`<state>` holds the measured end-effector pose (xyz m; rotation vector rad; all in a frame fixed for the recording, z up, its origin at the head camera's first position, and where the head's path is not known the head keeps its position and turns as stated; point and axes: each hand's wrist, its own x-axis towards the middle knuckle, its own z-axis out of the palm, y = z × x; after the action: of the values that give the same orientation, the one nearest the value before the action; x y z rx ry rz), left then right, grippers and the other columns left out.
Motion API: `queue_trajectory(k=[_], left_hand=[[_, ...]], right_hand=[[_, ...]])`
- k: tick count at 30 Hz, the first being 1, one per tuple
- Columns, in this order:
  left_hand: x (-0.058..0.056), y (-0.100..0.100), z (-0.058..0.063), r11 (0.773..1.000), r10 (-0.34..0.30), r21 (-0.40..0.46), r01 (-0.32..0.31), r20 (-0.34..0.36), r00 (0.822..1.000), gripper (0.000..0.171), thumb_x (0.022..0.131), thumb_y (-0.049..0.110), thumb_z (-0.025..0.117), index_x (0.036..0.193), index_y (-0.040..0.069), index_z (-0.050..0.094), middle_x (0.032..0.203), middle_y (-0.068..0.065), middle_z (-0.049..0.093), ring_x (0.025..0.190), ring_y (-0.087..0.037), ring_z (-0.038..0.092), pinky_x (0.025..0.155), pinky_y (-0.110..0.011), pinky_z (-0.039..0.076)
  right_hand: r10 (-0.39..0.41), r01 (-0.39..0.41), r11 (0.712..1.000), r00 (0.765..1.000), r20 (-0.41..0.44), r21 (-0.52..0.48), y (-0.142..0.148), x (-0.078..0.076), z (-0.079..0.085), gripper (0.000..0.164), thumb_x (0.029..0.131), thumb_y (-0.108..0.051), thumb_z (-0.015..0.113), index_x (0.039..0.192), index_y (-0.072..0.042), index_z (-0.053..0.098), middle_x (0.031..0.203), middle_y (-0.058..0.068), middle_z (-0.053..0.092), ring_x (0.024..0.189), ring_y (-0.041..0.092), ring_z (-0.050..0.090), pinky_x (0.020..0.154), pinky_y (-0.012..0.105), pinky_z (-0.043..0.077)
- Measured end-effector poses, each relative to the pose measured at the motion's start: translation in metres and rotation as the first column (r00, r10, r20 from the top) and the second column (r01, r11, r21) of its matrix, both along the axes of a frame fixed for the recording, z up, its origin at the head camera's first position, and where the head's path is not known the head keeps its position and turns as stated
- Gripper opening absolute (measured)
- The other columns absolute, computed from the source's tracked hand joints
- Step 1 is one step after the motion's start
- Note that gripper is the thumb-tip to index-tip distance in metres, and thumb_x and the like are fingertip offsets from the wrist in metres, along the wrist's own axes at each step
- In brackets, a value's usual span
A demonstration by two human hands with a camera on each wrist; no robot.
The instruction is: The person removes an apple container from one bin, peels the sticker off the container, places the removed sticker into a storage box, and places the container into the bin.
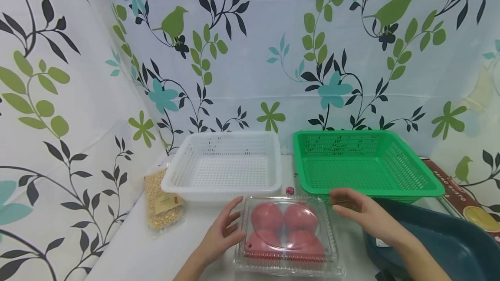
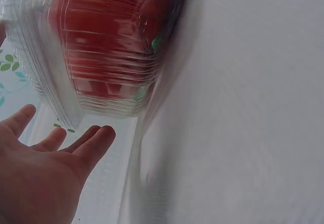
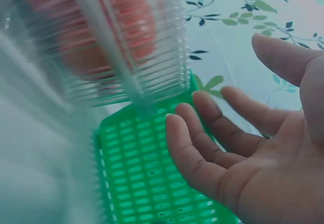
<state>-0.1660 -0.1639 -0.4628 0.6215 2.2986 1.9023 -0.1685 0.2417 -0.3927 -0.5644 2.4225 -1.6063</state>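
Observation:
A clear plastic clamshell box (image 1: 289, 235) stands on the white table in front of me, its lid down. Inside it are several round red fruits (image 1: 267, 217), which look like tomatoes. My left hand (image 1: 222, 233) is at the box's left side, fingers spread and relaxed; the left wrist view shows its fingertips (image 2: 104, 135) just short of the ridged wall. On the opposite side my right hand (image 1: 367, 216) hovers near the far right corner, over the front rim of the green basket (image 1: 367, 190). In the right wrist view its fingers (image 3: 185, 143) curve loosely around air.
A white basket (image 1: 222, 192) stands behind the box. Left of it lies a bag of yellow kernels (image 1: 162, 200). A dark blue basin (image 1: 437, 237) sits at the right, partly under my right forearm, beside a brown printed package (image 1: 461, 198). A small red item (image 1: 290, 191) lies between the baskets.

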Motion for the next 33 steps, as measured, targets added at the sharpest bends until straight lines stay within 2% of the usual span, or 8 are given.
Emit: queue_trajectory(k=[3,7,11,15,19,27,29,33], left_hand=[[-0.002,-0.003,-0.003,0.998,-0.037,0.045,0.035,0.033,0.999,0.081,0.093,0.019,0.072,0.16,0.017,0.027,0.165,-0.011,0.022,0.142,-0.042,0.035,0.113,-0.051,0.037],[-0.006,-0.007,-0.01,0.987,-0.121,0.108,0.115,0.044,0.992,0.086,0.093,0.022,0.072,0.162,0.016,0.021,0.165,-0.016,0.017,0.144,-0.046,0.03,0.111,-0.056,0.036],[-0.009,-0.011,-0.016,0.971,-0.195,0.15,0.185,0.048,0.98,0.09,0.093,0.028,0.073,0.163,0.018,0.017,0.165,-0.021,0.014,0.144,-0.048,0.027,0.11,-0.049,0.04],[-0.011,-0.014,-0.021,0.944,-0.269,0.207,0.256,0.039,0.962,0.095,0.092,0.028,0.076,0.163,0.016,0.014,0.164,-0.025,0.01,0.145,-0.047,0.024,0.11,-0.042,0.041],[-0.015,-0.015,-0.022,0.911,-0.34,0.255,0.323,0.027,0.94,0.098,0.091,0.023,0.078,0.163,0.013,0.012,0.165,-0.025,0.008,0.147,-0.039,0.025,0.111,-0.039,0.039],[-0.017,-0.019,-0.025,0.878,-0.391,0.313,0.363,0.029,0.92,0.099,0.09,0.018,0.079,0.163,0.012,0.012,0.166,-0.022,0.01,0.147,-0.024,0.03,0.113,-0.04,0.036],[-0.018,-0.019,-0.027,0.87,-0.405,0.314,0.379,0.018,0.914,0.1,0.09,0.019,0.079,0.163,0.011,0.01,0.165,-0.024,0.009,0.147,-0.021,0.03,0.113,-0.04,0.036],[-0.017,-0.018,-0.029,0.858,-0.425,0.322,0.4,0.008,0.905,0.102,0.09,0.022,0.079,0.162,0.009,0.009,0.165,-0.025,0.005,0.147,-0.016,0.029,0.113,-0.042,0.037]], right_hand=[[0.004,-0.004,1.0,0.999,0.037,-0.009,-0.002,0.002,-0.007,0.053,0.103,-0.023,0.06,0.146,0.003,0.043,0.14,0.024,0.05,0.126,0.043,0.052,0.09,0.031,0.055],[0.002,-0.002,1.0,0.994,0.109,-0.006,-0.004,0.004,-0.015,0.058,0.104,-0.025,0.059,0.149,0.003,0.037,0.147,0.027,0.042,0.13,0.047,0.047,0.094,0.041,0.053],[-0.021,0.019,1.0,0.983,0.18,0.012,-0.007,0.005,-0.02,0.062,0.104,-0.029,0.059,0.151,0.002,0.032,0.151,0.027,0.036,0.133,0.048,0.043,0.097,0.051,0.05],[-0.039,0.034,0.999,0.975,0.217,0.028,-0.01,0.005,-0.024,0.067,0.103,-0.03,0.059,0.153,0.002,0.029,0.15,0.028,0.037,0.134,0.048,0.043,0.098,0.054,0.049],[-0.089,0.079,0.995,0.974,0.207,0.059,-0.017,0.009,-0.027,0.072,0.101,-0.031,0.063,0.153,0.005,0.028,0.149,0.029,0.04,0.133,0.046,0.045,0.099,0.053,0.049],[-0.182,0.164,0.982,0.958,0.222,0.097,-0.03,0.012,-0.034,0.077,0.099,-0.037,0.064,0.152,0.008,0.03,0.146,0.027,0.045,0.134,0.045,0.043,0.103,0.054,0.045],[-0.17,0.155,0.985,0.953,0.249,0.076,-0.031,0.014,-0.036,0.076,0.1,-0.038,0.063,0.151,0.009,0.032,0.147,0.027,0.045,0.135,0.044,0.042,0.105,0.055,0.043],[-0.08,0.084,0.996,0.947,0.311,0.001,-0.03,0.017,-0.04,0.073,0.103,-0.038,0.058,0.152,0.01,0.031,0.149,0.027,0.043,0.136,0.042,0.04,0.105,0.055,0.042]])
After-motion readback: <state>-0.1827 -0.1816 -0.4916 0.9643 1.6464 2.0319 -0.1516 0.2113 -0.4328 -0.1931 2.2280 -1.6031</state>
